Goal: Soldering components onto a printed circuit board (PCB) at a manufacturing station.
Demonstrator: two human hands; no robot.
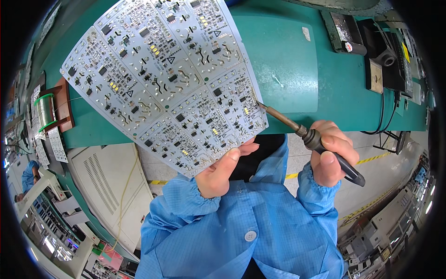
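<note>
- work piece: large pale grey flat circuit panel (162, 79), held up over the near part of the green bench mat (341, 102), left of centre, populated face toward the camera.
- left hand (217, 174): grasping the panel at its near edge, thumb on the populated face, other fingers underneath and mostly hidden.
- right hand (332, 151): fingers wrapped round the black-handled soldering iron with a brown metal barrel (312, 138).
- iron tip sits at the panel's right edge, by the rightmost section of the near row. touching or just above: can't tell from this one view.
- done, as far as visible: panel is split into repeated sections, and each one in view carries black chips, small yellowish parts and fine components. none looks bare.
- left: can't call it. joints too small to grade, no mark separating finished sections from unfinished. underside hidden, far edge cut off by the frame.
- my read: mid-work, not wrapped up, since iron is out and panel is in hand.
- supply: green-rimmed spool of silvery wire (45, 111) on a brown stand (66, 109) at left. thin strand runs toward the panel, its end not visible.
- right side of bench: black holder with a round opening (377, 46), square tan pad (375, 76) near it. translucent sheet (292, 65) lies flat on the mat.
</note>
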